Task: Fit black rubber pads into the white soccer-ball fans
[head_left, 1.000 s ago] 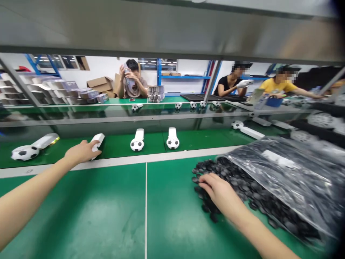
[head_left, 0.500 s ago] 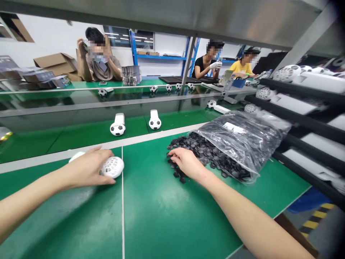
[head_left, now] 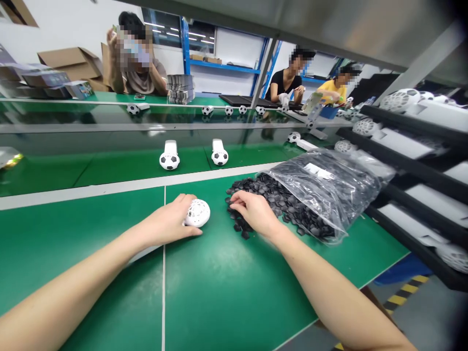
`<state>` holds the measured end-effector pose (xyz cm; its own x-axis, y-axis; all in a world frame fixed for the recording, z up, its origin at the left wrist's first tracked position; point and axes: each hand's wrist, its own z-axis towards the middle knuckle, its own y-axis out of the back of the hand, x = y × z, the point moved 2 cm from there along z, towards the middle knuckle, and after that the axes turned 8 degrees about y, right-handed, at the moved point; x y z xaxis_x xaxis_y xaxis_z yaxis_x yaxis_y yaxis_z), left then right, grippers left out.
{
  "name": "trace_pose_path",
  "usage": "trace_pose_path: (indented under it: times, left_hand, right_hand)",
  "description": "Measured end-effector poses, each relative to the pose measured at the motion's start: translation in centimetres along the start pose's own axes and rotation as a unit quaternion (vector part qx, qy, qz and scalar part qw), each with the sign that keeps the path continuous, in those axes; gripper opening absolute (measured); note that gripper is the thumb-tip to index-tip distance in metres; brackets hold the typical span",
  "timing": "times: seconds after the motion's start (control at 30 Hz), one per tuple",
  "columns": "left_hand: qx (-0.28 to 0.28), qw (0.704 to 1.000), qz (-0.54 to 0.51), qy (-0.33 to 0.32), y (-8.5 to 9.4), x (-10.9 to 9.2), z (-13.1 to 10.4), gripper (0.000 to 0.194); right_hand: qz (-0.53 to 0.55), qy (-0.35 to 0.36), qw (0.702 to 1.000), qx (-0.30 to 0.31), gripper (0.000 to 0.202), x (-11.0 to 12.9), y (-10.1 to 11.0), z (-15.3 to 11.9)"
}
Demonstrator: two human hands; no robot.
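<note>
My left hand (head_left: 174,219) is wrapped round a white part with a perforated round head (head_left: 198,213), low over the green table (head_left: 219,287). The part's head shows between thumb and fingers, while its body is mostly hidden under the hand and wrist. My right hand (head_left: 252,209) is at the left edge of a pile of small black pieces (head_left: 288,204), its fingers pinched together. Whatever lies between those fingertips is too small to make out. The pile spreads from the mouth of a clear plastic bag (head_left: 340,183).
Two white items with football-patterned heads (head_left: 169,160) (head_left: 220,156) stand on the green strip beyond the table. Black racks (head_left: 413,170) holding white parts rise at the right. Three people sit across the line, near a stack of grey pieces (head_left: 180,89). A metal shelf hangs overhead.
My left hand has moved right with the white part, closer to the black pieces. My right hand stays at the pile's edge. The camera view has shifted slightly.
</note>
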<state>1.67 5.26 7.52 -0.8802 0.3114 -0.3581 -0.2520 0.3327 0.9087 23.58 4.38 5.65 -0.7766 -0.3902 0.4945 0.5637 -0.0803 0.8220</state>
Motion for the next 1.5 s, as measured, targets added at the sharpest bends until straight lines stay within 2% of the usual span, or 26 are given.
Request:
trace_pose_path:
  times: [0.07, 0.17, 0.27, 0.43, 0.6, 0.73, 0.9, 1.13, 1.5]
  left_hand:
    - [0.015, 1.000, -0.013, -0.001, -0.1, 0.3, -0.2, 0.070]
    - [-0.015, 1.000, 0.009, 0.005, -0.6, 0.1, -0.4, 0.072]
    - [-0.053, 0.998, 0.036, 0.002, -1.3, -0.6, -0.6, 0.070]
    - [-0.069, 0.997, 0.032, -0.005, -1.5, -0.9, -0.6, 0.070]
    - [-0.077, 0.997, 0.033, -0.005, -1.4, -1.1, -0.7, 0.070]
    - [-0.076, 0.997, 0.033, -0.006, -1.5, -1.2, -0.8, 0.073]
    - [-0.075, 0.997, 0.028, -0.017, -1.4, -1.3, -0.8, 0.066]
    - [-0.072, 0.997, 0.008, -0.017, -1.5, -1.0, -0.6, 0.068]
    - [-0.044, 0.998, -0.017, -0.030, -1.0, -0.6, -0.6, 0.064]
  right_hand:
    - [0.013, -0.012, 1.000, 0.016, 0.016, 0.2, 0.1, -0.1]
    - [0.019, 0.020, 1.000, 0.007, 0.021, 0.8, 0.3, -0.1]
    - [0.069, 0.054, 0.996, -0.009, 0.018, 1.7, 0.1, -0.3]
    - [0.196, 0.066, 0.978, 0.003, 0.009, 3.3, -0.5, -1.1]
    - [0.163, 0.141, 0.977, -0.006, 0.009, 4.7, -0.7, -1.6]
    - [0.173, 0.155, 0.973, 0.008, 0.011, 5.2, -1.4, -1.7]
    - [0.199, 0.118, 0.973, 0.003, 0.007, 5.5, -2.1, -1.7]
    - [0.167, 0.102, 0.981, -0.005, 0.009, 5.6, -2.6, -1.9]
    - [0.200, 0.039, 0.979, -0.006, 0.009, 5.1, -3.0, -1.6]
